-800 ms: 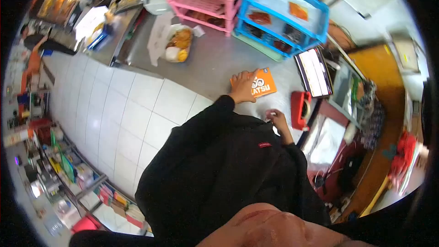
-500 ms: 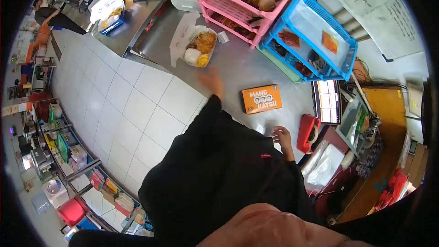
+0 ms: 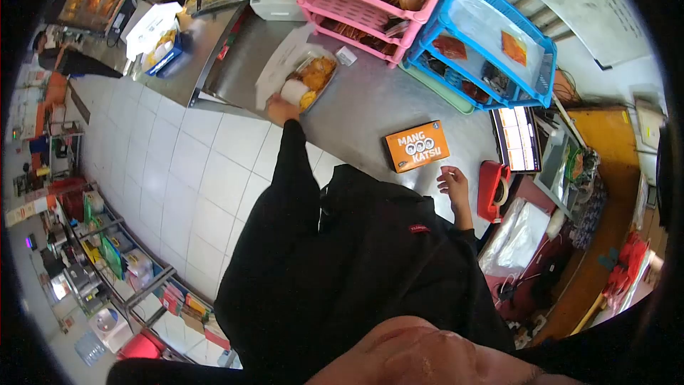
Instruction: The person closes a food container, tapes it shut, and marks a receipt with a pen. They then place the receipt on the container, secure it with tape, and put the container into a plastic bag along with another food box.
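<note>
My left hand point(image 3: 283, 110) reaches to the near corner of an open meal box point(image 3: 325, 90), its fingers closed on the edge where lid and tray meet. Inside the box lie fried, breaded pieces, a white mound that looks like rice, and something yellow. The white lid point(image 3: 279, 65) is folded back to the left. My right hand point(image 3: 454, 186) hovers by the counter's front edge with fingers apart and nothing in them. Just beyond it sits a closed orange box point(image 3: 417, 146) printed "MANG KATSU".
Pink stacked trays point(image 3: 360, 3) and blue stacked trays point(image 3: 491, 43) stand at the back. A red tape dispenser point(image 3: 490, 189), a screen point(image 3: 518, 140) and plastic bags point(image 3: 514, 239) are on the right. Another open box point(image 3: 158, 46) sits further left; a person point(image 3: 71, 60) stands beyond.
My left hand has moved left and forward onto the meal box's corner. My right hand's fingers have spread a little. The view has shifted slightly.
</note>
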The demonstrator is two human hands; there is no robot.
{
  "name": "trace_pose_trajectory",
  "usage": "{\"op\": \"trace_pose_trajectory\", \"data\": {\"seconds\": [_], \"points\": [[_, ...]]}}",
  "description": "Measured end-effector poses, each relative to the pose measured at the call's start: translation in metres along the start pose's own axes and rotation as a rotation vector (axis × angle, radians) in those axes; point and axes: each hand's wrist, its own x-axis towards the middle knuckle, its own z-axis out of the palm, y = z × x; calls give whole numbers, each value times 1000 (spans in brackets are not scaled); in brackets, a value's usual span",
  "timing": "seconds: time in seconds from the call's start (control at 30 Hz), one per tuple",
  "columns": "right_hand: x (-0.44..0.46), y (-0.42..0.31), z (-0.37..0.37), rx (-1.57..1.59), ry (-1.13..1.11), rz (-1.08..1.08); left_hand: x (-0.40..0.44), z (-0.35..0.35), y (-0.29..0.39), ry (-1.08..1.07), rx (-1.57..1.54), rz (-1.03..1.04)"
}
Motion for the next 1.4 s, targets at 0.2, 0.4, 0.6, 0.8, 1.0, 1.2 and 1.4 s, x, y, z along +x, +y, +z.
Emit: {"op": "trace_pose_trajectory", "data": {"seconds": [0.2,0.4,0.6,0.8,1.0,1.2,1.4], "points": [[-18,15,-11,57,52,74,-44,-34,-33,4,-380,-49],[-10,-45,15,63,-147,-129,-92,-61,28,-169,-427,346],[22,-38,-5,23,-138,-239,-172,-33,137,-501,-590,532],[29,-6,-33,215,-142,-138,-196,-13,147,-728,-897,352],[24,-4,-32,286,-192,-149,-194,-68,106,-995,-862,36],[31,-4,-35,186,-175,-164,-197,-99,102,-1307,-947,162],[32,-10,-33,149,-184,-167,-187,-89,113,-1305,-954,3]]}}
